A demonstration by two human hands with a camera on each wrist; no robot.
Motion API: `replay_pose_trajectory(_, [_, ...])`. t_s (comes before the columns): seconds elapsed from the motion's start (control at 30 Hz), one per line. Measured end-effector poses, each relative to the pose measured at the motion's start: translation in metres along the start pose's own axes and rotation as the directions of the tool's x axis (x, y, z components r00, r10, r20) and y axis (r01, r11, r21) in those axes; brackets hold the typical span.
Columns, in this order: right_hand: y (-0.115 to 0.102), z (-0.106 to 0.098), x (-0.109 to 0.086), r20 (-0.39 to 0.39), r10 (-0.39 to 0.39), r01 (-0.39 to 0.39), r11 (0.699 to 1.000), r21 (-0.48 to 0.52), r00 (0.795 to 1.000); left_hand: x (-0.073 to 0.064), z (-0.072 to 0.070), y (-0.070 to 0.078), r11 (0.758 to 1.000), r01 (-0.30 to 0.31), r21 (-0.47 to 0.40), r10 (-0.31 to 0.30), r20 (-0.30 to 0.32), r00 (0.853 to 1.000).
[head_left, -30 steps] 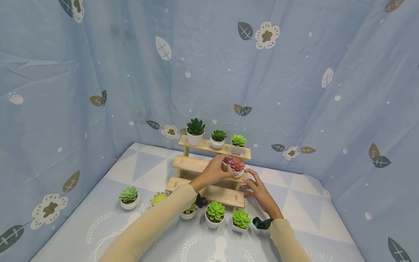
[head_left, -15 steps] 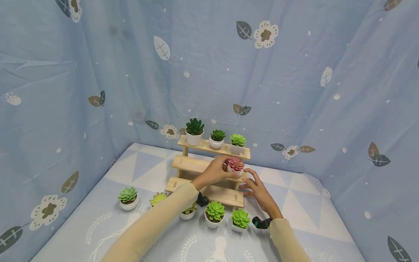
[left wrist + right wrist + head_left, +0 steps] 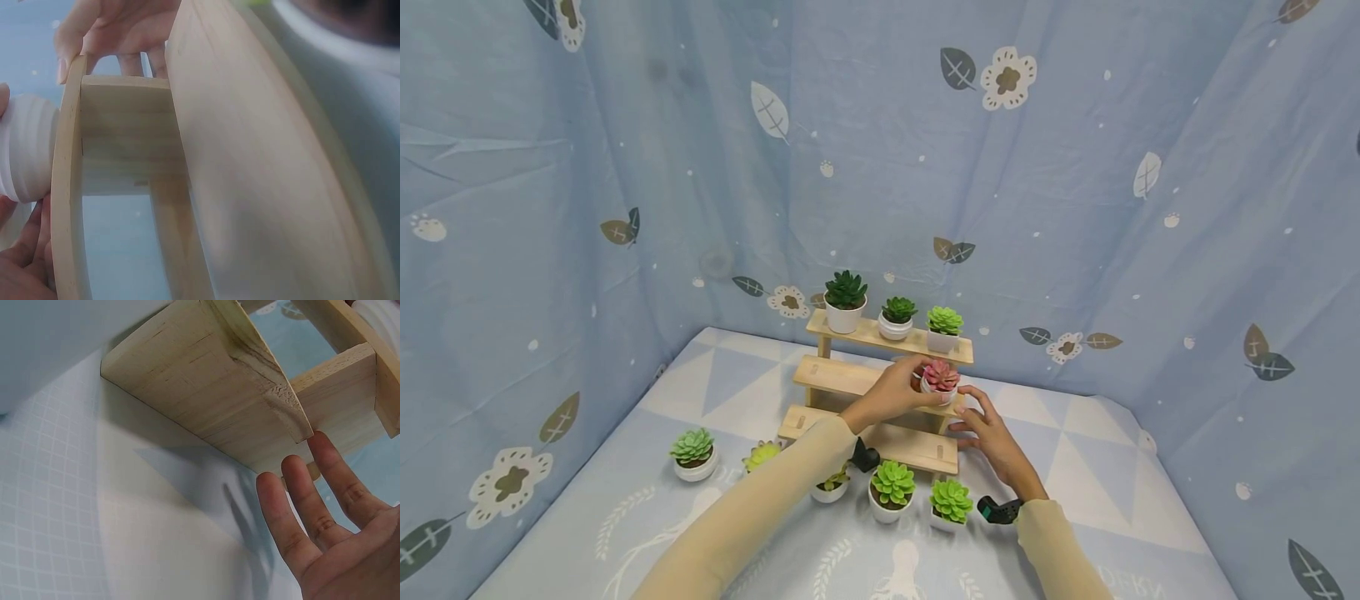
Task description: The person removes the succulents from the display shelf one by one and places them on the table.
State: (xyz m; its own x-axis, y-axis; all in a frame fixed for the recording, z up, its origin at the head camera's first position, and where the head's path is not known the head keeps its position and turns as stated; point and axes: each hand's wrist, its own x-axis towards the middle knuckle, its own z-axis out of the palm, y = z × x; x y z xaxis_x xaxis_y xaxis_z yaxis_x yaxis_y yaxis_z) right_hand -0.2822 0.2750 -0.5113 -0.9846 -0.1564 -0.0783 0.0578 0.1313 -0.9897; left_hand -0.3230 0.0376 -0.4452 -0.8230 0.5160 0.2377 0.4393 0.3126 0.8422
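A pink succulent in a small white ribbed pot is at the right end of the middle shelf of a wooden three-tier stand. My left hand grips this pot from the left, thumb in front; in the left wrist view, fingertips show around it. My right hand is at the stand's right end, a fingertip touching the middle shelf's edge. Its other fingers are spread and fairly straight beside the wooden side piece. Whether the pot's base bears fully on the shelf cannot be told.
On the top shelf stand a large dark succulent, a smaller dark one and a light green one. Several potted succulents line the table in front, including a pale one at left and a bright one at right. A patterned curtain hangs behind.
The head view has shifted very slightly. Both hands, the pink succulent and the stand keep practically the same places relative to one another.
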Motion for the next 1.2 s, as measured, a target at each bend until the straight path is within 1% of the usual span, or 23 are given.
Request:
replay_pose_trajectory(0.2, [0.001,0.000,0.001,0.006,0.004,-0.004,1.000,0.003,1.000,-0.001,0.000,0.000,1.000,-0.010,0.001,0.010,-0.009,1.000])
replay_pose_trajectory(0.57, [0.000,0.001,0.001,0.008,-0.001,0.001,1.000,0.008,1.000,-0.003,-0.003,0.005,0.999,-0.038,0.033,0.040,-0.057,0.998])
replay_pose_trajectory(0.73, [0.001,0.000,0.001,0.008,0.002,-0.002,1.000,0.012,1.000,-0.005,-0.005,0.006,0.999,-0.020,0.045,0.024,-0.085,0.996])
replay_pose_trajectory(0.97, [0.002,0.000,0.001,0.005,0.004,-0.004,1.000,0.009,1.000,-0.009,-0.009,0.005,0.999,0.011,0.036,-0.008,-0.086,0.996])
replay_pose_trajectory(1.2, [0.002,-0.001,0.001,0.009,0.002,-0.002,1.000,0.007,1.000,-0.014,-0.015,0.008,1.000,0.011,0.020,-0.009,-0.091,0.996])
